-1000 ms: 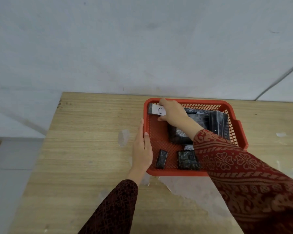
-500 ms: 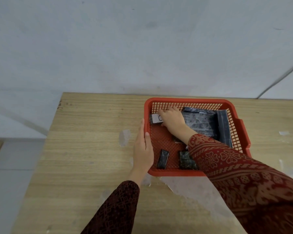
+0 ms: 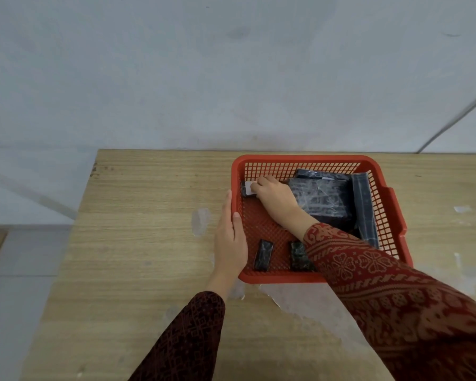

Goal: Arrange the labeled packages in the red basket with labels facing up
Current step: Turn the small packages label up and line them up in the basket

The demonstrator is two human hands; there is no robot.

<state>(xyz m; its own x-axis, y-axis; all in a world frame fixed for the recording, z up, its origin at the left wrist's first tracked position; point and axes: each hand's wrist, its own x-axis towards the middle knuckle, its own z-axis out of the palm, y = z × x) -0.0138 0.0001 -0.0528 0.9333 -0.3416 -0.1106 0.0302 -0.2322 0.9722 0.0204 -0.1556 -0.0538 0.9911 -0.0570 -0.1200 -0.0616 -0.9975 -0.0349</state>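
In the upper left corner of the basket: a small dark package (image 3: 247, 188) with a white label facing up is being pressed down by the right hand (image 3: 276, 198); fingers lie over it, and whether it is pinched or only pushed cannot be told.
Left hand (image 3: 230, 237): laid flat against the left rim of the red basket (image 3: 294, 277), bracing it, nothing grasped.
Other packages: a large wrapped one (image 3: 320, 199) right of centre, a long one (image 3: 364, 210) along the right wall, two small ones (image 3: 263, 255) (image 3: 298, 255) near the lower edge (no labels visible on these).
Step in hand: seating the labelled package, apparently.
Next move: release, then likely each dark package is to be turned label-up.
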